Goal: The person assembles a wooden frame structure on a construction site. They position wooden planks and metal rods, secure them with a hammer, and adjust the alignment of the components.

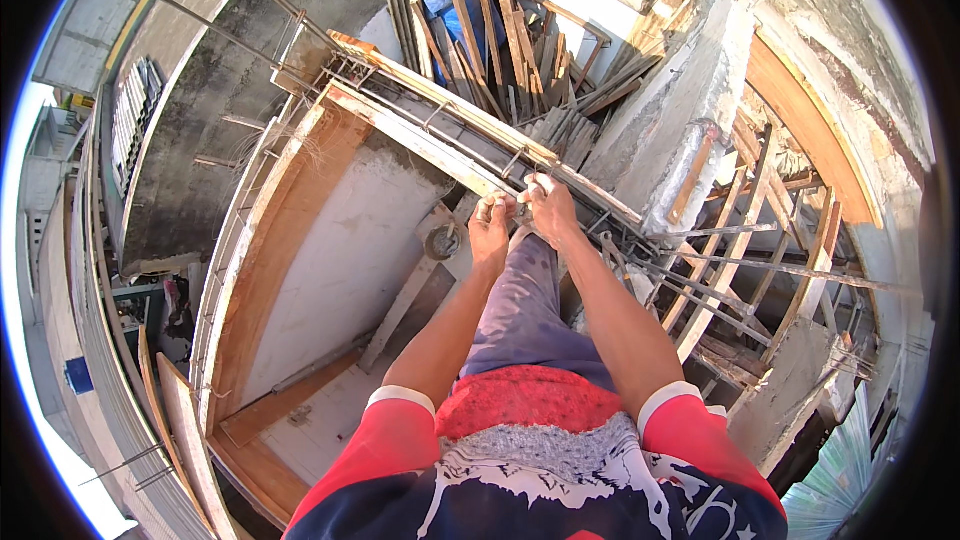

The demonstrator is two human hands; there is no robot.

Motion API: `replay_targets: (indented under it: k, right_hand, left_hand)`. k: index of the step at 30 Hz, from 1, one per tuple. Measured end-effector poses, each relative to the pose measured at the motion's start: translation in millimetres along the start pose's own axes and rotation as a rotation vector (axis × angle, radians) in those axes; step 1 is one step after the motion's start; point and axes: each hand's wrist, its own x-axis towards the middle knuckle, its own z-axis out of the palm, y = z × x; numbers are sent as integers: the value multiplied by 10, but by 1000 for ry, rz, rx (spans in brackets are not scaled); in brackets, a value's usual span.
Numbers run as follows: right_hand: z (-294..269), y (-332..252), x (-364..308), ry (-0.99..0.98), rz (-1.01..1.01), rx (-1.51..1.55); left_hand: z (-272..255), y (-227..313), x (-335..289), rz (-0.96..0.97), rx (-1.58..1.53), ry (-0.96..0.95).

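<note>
Forearms [610, 300] extend forward and converge; left hand [490, 228] and right hand [550, 208] sit side by side, the right slightly farther forward. Fingers of both are curled, tips drawn close together; whether they have hold of anything cannot be told. Steel reinforcing bars [432, 118], thin and ladder-like, run just beside the grip, between straight timber boards [418, 140] with worn, pale edges. Left of the grip: curved reddish-brown plywood [262, 275]. Right of it: rough grey concrete [665, 125]. Farther beyond: rough planks [506, 25], standing at a slant.
</note>
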Motion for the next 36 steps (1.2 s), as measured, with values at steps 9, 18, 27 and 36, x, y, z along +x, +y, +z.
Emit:
replay_targets:
  k: [9,18,27,36]
  right_hand:
    - [-181,263,-835,203,83,592]
    - [49,546,-1212,111,-240,-234]
    - [284,428,-1478,-130,-526,-618]
    - [-973,506,-2222,299,-300,-901]
  left_hand:
    - [-96,282,138,-1,606,-199]
    - [76,73,96,99,901,-109]
    - [-185,-97,226,499,1152,-344]
    - [-3,-54,-292,28,895,-76]
